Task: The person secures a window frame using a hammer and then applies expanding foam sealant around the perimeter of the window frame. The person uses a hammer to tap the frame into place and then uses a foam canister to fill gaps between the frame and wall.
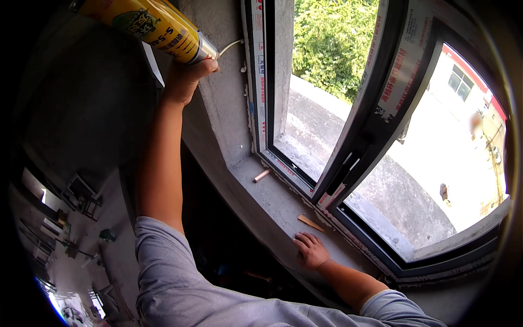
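Observation:
My left hand [189,82] is raised at the upper left, its fingers wrapped round the silver top end of a yellow foam can [158,30]. The can is tilted, with its top end toward the window. From that end a thin pale tube [231,46] curves to the left edge of the dark window frame [256,82], near the gap beside the wall. My right hand [311,250] lies on the concrete sill [272,199] with its fingers stretched out and nothing held. Just beyond its fingertips is a flat wooden wedge [311,222].
A short wooden block [262,175] lies on the sill by the frame's lower left corner. At the right, a sash [419,87] with a dark handle [344,171] borders bright glass. Far below left, a stand-like object [81,193] and scattered items are on the floor.

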{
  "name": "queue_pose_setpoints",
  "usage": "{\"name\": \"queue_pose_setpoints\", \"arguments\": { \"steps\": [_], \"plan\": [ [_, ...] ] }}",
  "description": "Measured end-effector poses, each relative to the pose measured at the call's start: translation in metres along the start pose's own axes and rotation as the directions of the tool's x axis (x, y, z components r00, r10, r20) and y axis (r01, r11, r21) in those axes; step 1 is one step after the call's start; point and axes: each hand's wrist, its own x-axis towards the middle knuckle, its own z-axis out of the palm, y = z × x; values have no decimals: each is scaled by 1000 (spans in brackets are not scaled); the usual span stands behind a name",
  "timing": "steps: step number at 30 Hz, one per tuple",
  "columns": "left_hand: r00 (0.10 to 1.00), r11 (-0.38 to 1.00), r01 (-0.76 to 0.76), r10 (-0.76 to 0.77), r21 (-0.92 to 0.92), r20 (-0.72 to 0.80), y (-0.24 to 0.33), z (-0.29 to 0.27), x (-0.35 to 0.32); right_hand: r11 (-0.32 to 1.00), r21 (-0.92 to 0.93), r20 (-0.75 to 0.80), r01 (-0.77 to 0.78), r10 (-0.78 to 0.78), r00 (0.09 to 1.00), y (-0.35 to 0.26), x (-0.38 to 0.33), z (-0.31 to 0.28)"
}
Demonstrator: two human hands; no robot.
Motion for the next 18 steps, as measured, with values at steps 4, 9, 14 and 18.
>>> {"name": "queue_pose_setpoints", "arguments": {
  "steps": [4,9,14,18],
  "plan": [
    [1000,999,4,-4,-32,-5,2,1,2,1000,-2,6,-4,4,1000,3,-1,3],
    [1000,999,-24,24,-24,-7,6,-6,4,1000,0,25,-2,2,1000,3,-1,-1],
    [996,994,-85,83,-64,-36,23,-16,9,1000,-2,-24,7,-7,1000,4,-2,3],
    [997,997,-81,81,-16,4,35,-14,25,1000,1,-14,1,-1,1000,2,1,0]
  ]
}}
